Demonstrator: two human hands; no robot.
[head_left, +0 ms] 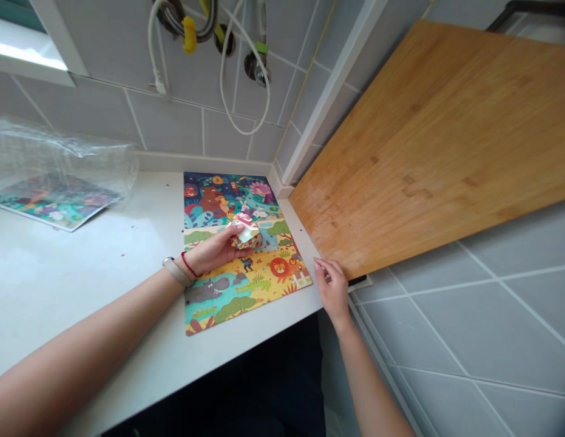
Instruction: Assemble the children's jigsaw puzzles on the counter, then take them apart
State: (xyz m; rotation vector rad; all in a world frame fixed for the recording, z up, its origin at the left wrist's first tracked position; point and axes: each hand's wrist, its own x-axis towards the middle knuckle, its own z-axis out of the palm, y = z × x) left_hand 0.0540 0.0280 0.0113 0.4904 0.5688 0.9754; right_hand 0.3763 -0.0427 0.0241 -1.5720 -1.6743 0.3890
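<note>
My left hand (pixel 225 243) is closed around a small stack of jigsaw puzzle pieces (pixel 246 233), with the thumb on top. It hovers over or rests on two illustrated animal pictures that look like assembled jigsaw puzzles. The far one is a dark forest scene (pixel 209 197); the near one is a yellow savanna scene (pixel 232 291) with lions, a hippo and crocodiles. My right hand (pixel 332 288) is at the counter's right side, beside the wooden board's lower corner. Its fingers are bent and drawn together; whatever may be between them is hidden.
A large wooden board (pixel 428 152) leans at the right against the tiled wall (pixel 491 315). On the left of the white counter (pixel 95 291) lie a clear plastic bag (pixel 73 152) and a picture sheet (pixel 59 203). Hoses and a white cable (pixel 223 85) hang at the back.
</note>
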